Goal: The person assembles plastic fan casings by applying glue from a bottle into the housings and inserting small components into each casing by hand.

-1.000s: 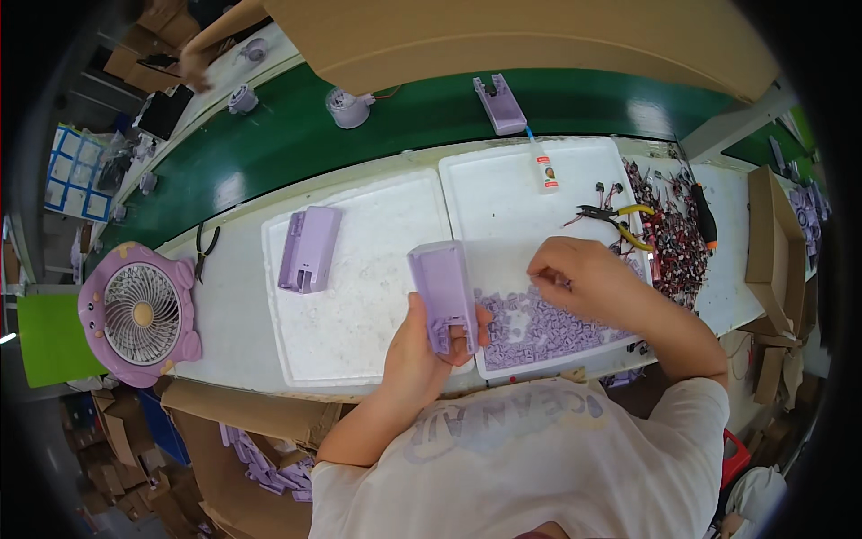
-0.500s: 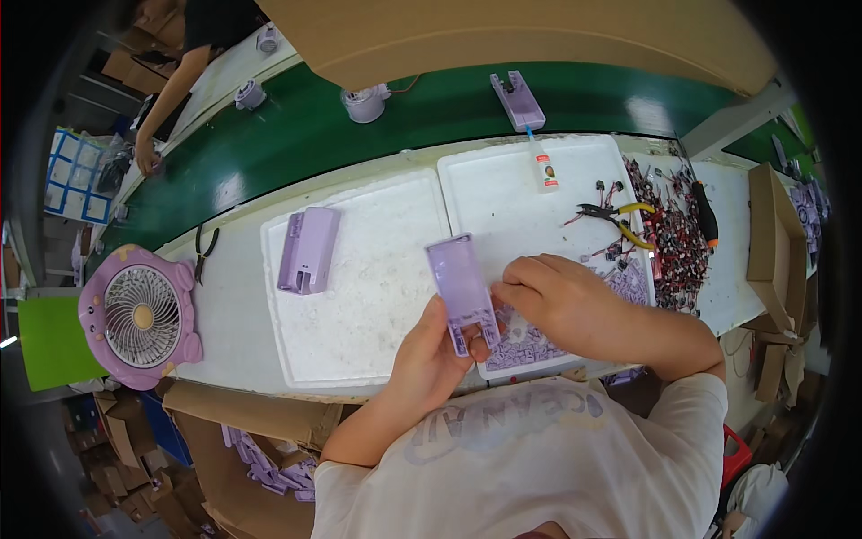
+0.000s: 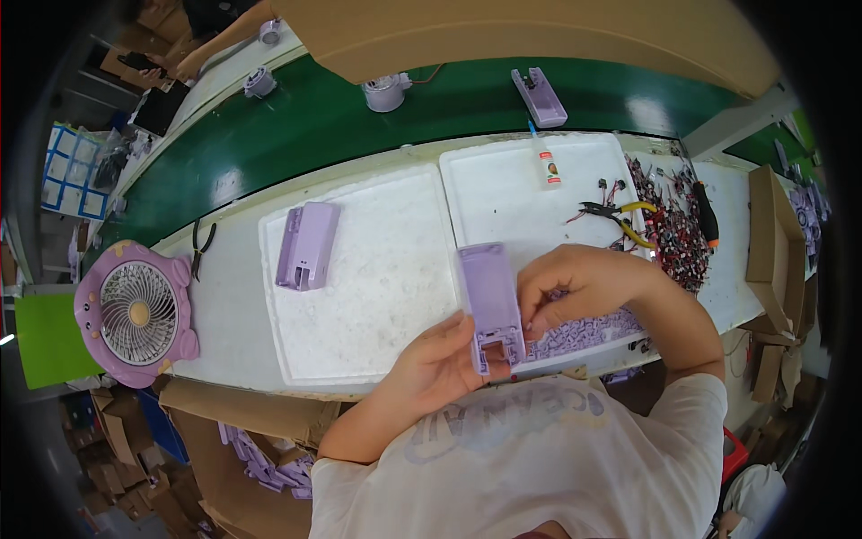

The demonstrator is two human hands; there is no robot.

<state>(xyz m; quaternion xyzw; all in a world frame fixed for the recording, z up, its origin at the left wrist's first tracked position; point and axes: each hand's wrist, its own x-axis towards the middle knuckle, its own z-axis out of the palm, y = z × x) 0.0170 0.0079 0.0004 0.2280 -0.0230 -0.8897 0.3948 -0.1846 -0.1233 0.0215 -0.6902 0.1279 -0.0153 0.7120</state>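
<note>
My left hand (image 3: 426,361) is closed around the lower end of a light purple plastic housing (image 3: 491,289). The housing is a long open shell, its hollow face up, with a cut-out at the end nearest me. Beside its right edge, my right hand (image 3: 579,286) has its fingers pinched together; anything between them is hidden or too small to make out. Below that hand lies a heap of small purple plastic pieces (image 3: 588,334) in a white foam tray (image 3: 494,162). Another purple housing (image 3: 308,246) rests on the left foam tray (image 3: 377,225).
Yellow-handled cutters (image 3: 618,216), a glue bottle (image 3: 547,167), wired parts (image 3: 669,234) and a screwdriver (image 3: 705,216) lie at right. Left are black-handled pliers (image 3: 201,250) and a purple fan (image 3: 137,313). Beyond runs a green belt (image 3: 314,121) carrying purple parts. A co-worker's arm (image 3: 224,40) shows far left.
The housing in my left hand has shifted right and toward me. My right hand has come down beside its lower end. Parts on the belt moved right; the co-worker's arm drew back.
</note>
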